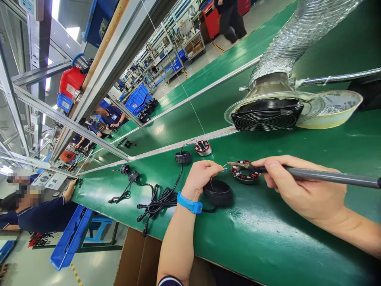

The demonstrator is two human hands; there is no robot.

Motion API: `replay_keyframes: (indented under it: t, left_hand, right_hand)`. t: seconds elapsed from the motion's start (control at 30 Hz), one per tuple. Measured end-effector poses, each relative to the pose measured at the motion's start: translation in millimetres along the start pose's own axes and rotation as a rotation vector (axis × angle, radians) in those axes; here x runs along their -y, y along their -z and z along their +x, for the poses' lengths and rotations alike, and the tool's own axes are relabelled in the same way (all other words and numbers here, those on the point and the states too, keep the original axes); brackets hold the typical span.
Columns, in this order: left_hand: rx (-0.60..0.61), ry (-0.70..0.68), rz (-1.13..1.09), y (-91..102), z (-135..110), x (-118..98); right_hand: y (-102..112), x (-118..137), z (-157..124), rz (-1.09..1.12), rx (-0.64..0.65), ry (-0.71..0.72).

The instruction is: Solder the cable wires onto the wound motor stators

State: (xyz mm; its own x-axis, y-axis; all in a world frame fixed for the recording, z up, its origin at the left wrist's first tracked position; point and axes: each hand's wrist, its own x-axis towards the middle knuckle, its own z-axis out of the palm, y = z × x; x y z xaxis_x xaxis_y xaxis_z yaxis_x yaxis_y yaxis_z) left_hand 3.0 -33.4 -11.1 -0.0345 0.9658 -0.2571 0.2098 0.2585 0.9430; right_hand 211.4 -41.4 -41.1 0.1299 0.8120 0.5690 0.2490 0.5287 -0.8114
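My blue wristband (pixel 189 203) sits on the arm of my left hand (pixel 205 174), whose thumb and fingers pinch together on some thin wires (pixel 225 169). My right hand (pixel 303 188) is wrapped around the handle of the iron (pixel 321 175), its tip pointing left, right at those wires; I cannot tell whether it touches them. Just below my left hand, a black cup (pixel 219 198) stands on the green bench (pixel 268 242). The stator (pixel 245 180) lies on the bench between my hands, under the iron's tip end. Left of my wrist is a heap of black cables (pixel 162 201). Beyond my hands, a smaller cup (pixel 182 157) rests near a second stator (pixel 203 148). Farther right stands a fan (pixel 268 116) with a silver duct (pixel 288 45) behind it. Past the divider, a co-worker (pixel 114 115) sits at the left, and another person (pixel 231 20) is on the far floor.
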Motion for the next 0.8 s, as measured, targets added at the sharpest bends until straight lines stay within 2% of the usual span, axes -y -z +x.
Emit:
replay_keyframes:
  t: [0.2, 0.33, 0.57, 0.8]
  left_hand:
    - [0.011, -0.013, -0.025, 0.6, 1, 3]
    - [0.030, -0.030, -0.046, 0.0, 0, 3]
    - [0.080, -0.059, -0.047, 0.4, -2, 1]
    - [0.133, -0.071, -0.023, 5.4, -4, -3]
  right_hand:
    - [-6, -5, 1, -0.045, 0.029, 0.150]
    - [-17, -11, 4, 0.070, 0.141, 0.256]
    - [-42, -33, 2, 0.078, 0.238, 0.304]
    - [-52, -42, 2, 0.037, 0.223, 0.373]
